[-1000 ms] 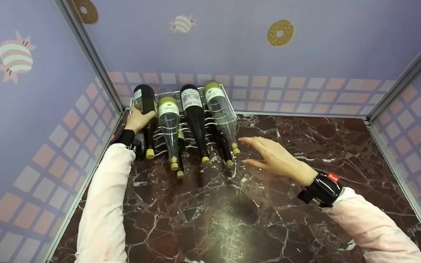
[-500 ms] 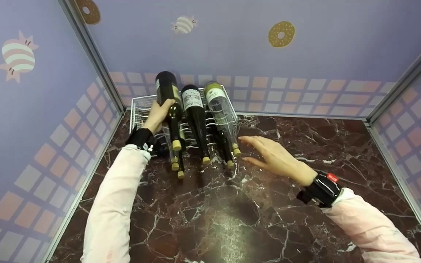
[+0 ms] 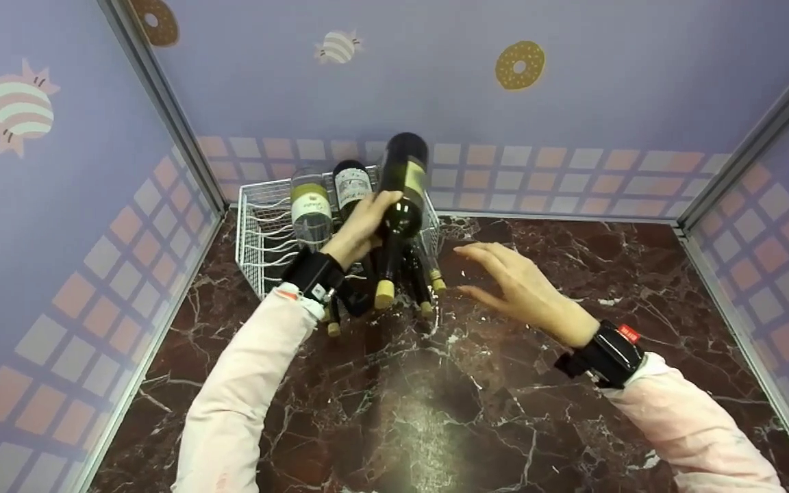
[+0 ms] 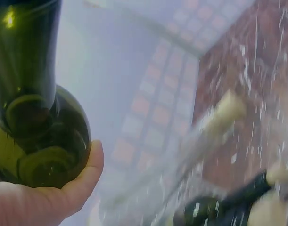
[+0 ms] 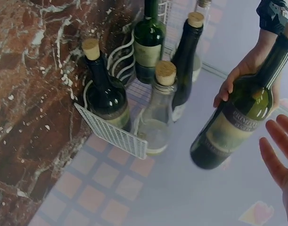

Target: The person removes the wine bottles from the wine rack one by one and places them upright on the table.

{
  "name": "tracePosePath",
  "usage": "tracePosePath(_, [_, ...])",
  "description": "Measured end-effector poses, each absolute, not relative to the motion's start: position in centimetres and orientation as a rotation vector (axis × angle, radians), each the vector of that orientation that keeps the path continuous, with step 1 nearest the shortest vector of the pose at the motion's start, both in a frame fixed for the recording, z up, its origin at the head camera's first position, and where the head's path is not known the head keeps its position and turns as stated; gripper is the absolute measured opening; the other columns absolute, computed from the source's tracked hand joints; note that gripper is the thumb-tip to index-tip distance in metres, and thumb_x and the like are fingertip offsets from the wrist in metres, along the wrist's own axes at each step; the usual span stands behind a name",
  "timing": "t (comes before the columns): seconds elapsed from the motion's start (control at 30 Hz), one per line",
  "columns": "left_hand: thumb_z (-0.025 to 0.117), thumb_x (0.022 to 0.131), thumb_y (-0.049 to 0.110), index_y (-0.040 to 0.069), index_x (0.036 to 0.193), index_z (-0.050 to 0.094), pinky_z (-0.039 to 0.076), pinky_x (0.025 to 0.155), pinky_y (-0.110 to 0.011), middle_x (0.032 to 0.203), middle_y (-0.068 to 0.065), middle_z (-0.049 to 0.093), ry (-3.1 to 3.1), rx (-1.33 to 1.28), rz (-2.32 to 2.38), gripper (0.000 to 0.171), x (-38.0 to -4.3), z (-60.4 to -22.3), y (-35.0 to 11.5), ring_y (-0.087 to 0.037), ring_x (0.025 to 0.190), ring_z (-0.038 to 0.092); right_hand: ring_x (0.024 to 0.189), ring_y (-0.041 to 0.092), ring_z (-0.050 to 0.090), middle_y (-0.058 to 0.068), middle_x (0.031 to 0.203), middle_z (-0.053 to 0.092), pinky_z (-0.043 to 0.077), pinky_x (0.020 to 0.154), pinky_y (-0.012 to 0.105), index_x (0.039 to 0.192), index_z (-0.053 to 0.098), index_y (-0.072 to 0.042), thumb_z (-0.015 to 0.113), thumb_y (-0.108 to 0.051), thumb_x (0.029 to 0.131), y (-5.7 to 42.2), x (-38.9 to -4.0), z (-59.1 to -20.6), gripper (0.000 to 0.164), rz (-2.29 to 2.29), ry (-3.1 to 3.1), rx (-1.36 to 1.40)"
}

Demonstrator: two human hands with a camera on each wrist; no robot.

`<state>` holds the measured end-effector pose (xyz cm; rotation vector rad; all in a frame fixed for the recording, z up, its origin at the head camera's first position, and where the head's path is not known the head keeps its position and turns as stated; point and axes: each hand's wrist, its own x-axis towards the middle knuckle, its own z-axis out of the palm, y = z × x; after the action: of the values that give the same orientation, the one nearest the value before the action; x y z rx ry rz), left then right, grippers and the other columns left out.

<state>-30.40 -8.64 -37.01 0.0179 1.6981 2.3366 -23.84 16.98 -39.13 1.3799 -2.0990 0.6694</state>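
Observation:
My left hand (image 3: 360, 227) grips a dark green corked wine bottle (image 3: 405, 174) around its shoulder, its base toward the back wall. The bottle is above the right part of a white wire rack (image 3: 257, 236); in the right wrist view the same wine bottle (image 5: 231, 125) hangs off to the side of the rack. Still in the rack are a clear bottle (image 3: 311, 209), a dark bottle with a white label (image 3: 352, 183), and others partly hidden by the left hand and its bottle. My right hand (image 3: 521, 287), fingers apart and holding nothing, hovers right of the rack.
The rack stands on a dark red marbled tabletop (image 3: 490, 411) against the lilac back wall (image 3: 422, 75). Side walls rise at left and right. Corked necks, such as a dark bottle's (image 5: 92, 52), jut out over the rack's front.
My left hand has lifted the dark wine bottle from the rack's left end and carried it rightward over the other bottles. The left end's wires now show. My right hand stays nearly still.

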Motion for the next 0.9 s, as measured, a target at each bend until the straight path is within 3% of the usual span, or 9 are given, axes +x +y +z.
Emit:
tracePosePath(0.4, [0.05, 0.09, 0.023, -0.001, 0.1, 0.054, 0.05, 0.064, -0.035, 0.084, -0.012, 0.057, 1.364, 0.083, 2.42, 0.026, -27.9, -36.8, -2.9, -0.021, 0.07, 0.057, 0.098, 0.027, 0.053, 0.015, 0.112, 0.055, 0.041, 0.086, 0.035, 0.119, 0.052, 0.003, 0.064, -0.024, 0.083, 17.1, -22.4, -36.8, 0.046, 0.658, -1.86, 1.454])
tracePosePath(0.63, [0.048, 0.091, 0.025, -0.005, 0.108, 0.05, 0.051, 0.067, -0.039, 0.091, -0.019, 0.056, 1.202, 0.075, 2.419, 0.034, -27.1, -37.1, -1.3, -0.027, 0.074, 0.058, 0.1, 0.03, 0.051, 0.017, 0.112, 0.054, 0.039, 0.088, 0.037, 0.116, 0.053, 0.005, 0.066, -0.025, 0.081, 17.1, -21.7, -36.0, 0.048, 0.67, -1.804, 1.477])
tracePosePath(0.9, [0.047, 0.092, 0.026, -0.004, 0.1, 0.052, 0.048, 0.056, -0.026, 0.085, -0.015, 0.054, 1.105, 0.074, 2.42, 0.031, -26.6, -37.6, 0.5, -0.019, 0.065, 0.054, 0.104, 0.032, 0.049, 0.017, 0.115, 0.053, 0.037, 0.09, 0.039, 0.118, 0.052, 0.005, 0.069, -0.017, 0.074, 16.5, -21.5, -35.7, 0.052, 0.653, -1.808, 1.514])
